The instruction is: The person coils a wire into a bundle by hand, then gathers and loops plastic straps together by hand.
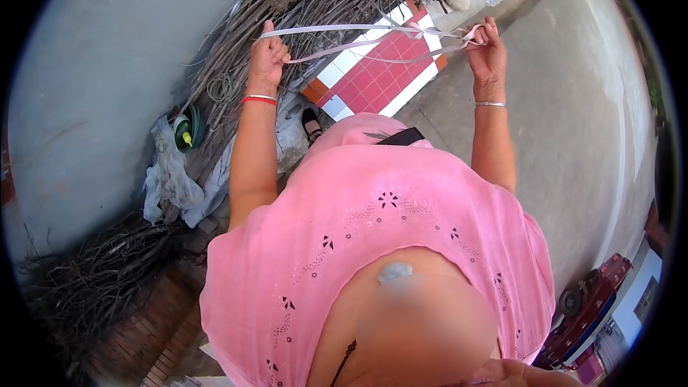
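My left hand (268,63) is closed on a long, pale white strap (322,29), thumb pointing up. Two strands run across from it to my right hand (487,54), whose fingers pinch the strap's other end. Both arms reach forward, holding the strap stretched in the air with slight sag. Near the right hand, the strands cross in several small loops and what looks like a knot. Beneath the strap lies a red-tiled slab (383,68) with white and orange border tiles.
A large heap of dry sticks (301,0) lies beyond and left of the slab. Clear plastic sheeting (172,172) and a green round object (190,129) are beside it. More brushwood (100,279) sits at lower left. A dark red vehicle (584,308) stands on concrete at lower right.
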The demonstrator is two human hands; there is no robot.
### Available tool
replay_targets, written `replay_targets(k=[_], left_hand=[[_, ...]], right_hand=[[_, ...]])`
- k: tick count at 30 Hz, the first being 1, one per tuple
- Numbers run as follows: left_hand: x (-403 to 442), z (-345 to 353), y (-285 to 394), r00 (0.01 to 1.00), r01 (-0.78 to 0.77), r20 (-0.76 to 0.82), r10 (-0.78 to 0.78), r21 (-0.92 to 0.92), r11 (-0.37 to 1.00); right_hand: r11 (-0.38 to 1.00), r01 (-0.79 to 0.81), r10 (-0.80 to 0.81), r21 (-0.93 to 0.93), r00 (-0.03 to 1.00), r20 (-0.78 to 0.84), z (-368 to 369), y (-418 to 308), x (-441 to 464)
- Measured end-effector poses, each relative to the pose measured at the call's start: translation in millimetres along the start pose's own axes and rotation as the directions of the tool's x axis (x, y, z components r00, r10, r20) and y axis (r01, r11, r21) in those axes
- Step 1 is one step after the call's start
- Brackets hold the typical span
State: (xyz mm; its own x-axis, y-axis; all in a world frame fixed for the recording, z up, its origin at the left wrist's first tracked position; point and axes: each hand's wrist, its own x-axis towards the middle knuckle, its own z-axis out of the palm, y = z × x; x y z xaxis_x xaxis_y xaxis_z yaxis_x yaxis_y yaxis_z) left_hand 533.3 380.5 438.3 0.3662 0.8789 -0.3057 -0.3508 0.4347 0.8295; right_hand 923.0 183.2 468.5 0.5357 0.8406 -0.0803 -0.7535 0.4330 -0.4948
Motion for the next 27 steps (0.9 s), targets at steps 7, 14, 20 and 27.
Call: replay_targets(k=[7,14,20,27], left_hand=[[18,-36,28,0.738,-0.316,0.062,0.672,0.912,0.263],[25,-110,38,0.816,-0.087,-0.218,0.535,0.869,0.487],[5,-125,41,0.836,-0.022,0.095,0.54,0.99,-0.14],[3,-159,-3,0.978,-0.097,0.11,0.178,0.992,-0.077]], right_hand=[[0.978,-0.049,0.045,0.205,0.999,0.021,-40,-35,11],[0.976,0.178,-0.144,0.124,0.96,-0.241,-92,-78,5],[0.972,0.19,-0.173,0.14,0.977,-0.124,-112,-79,11],[0.988,0.15,-0.151,-0.022,0.978,-0.145,-39,-45,-2]])
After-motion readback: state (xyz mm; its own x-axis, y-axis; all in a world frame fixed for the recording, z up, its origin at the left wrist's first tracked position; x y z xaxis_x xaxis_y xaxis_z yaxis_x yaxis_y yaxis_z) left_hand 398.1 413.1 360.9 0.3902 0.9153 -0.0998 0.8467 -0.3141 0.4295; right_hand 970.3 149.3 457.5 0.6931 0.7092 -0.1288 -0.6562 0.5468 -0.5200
